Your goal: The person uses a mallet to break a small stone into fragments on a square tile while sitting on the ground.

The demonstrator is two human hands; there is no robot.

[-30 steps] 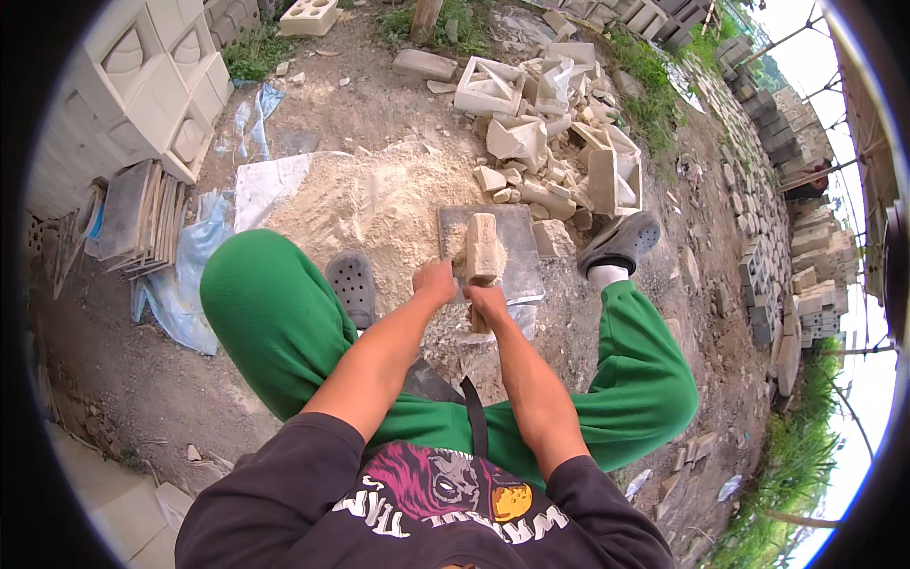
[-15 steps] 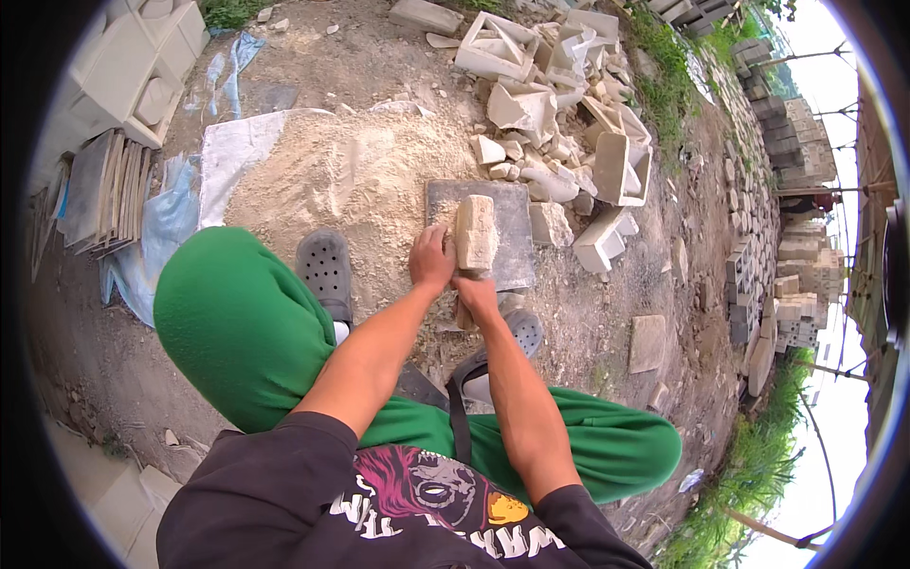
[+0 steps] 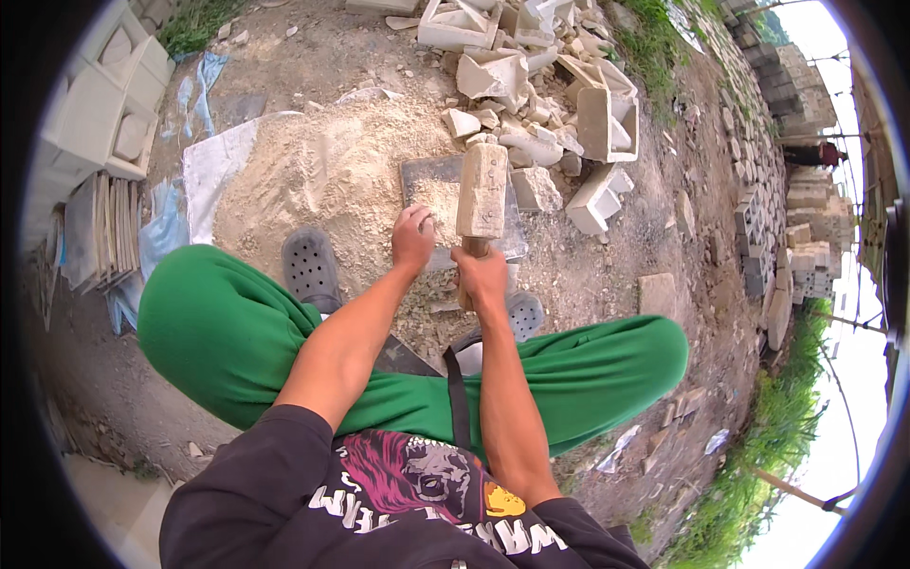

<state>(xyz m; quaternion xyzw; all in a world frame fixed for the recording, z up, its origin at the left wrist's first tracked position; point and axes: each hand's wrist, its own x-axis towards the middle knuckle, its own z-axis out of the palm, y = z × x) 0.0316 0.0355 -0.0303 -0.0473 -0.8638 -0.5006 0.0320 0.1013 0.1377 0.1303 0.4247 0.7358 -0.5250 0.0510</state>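
Observation:
My right hand [image 3: 482, 277] is wrapped round the handle of a wooden mallet [image 3: 482, 190], whose thick, dusty block head is raised over a dark flat slab [image 3: 515, 239]. Pale crushed crumbs [image 3: 437, 203] lie on that slab, partly hidden behind the mallet head. Beside them, at the slab's left side, my left hand [image 3: 413, 237] rests with its fingers loosely curved and apart; nothing shows in it. Left of the slab spreads a broad heap of pale crumbled material [image 3: 303, 175] on a white sheet [image 3: 220, 171].
Broken pale block pieces [image 3: 540, 142] pile up beyond the slab. My grey clogs [image 3: 311, 266] flank the work spot. Thin panels [image 3: 114, 228] lean at the left near pale moulded blocks [image 3: 104, 90]. Stacked grey blocks [image 3: 754, 237] stand far right, near another person [image 3: 815, 155].
The mallet has risen off the slab toward me, uncovering crumbs there. My left hand has shifted slightly left, away from the mallet. The whole view has tilted a little.

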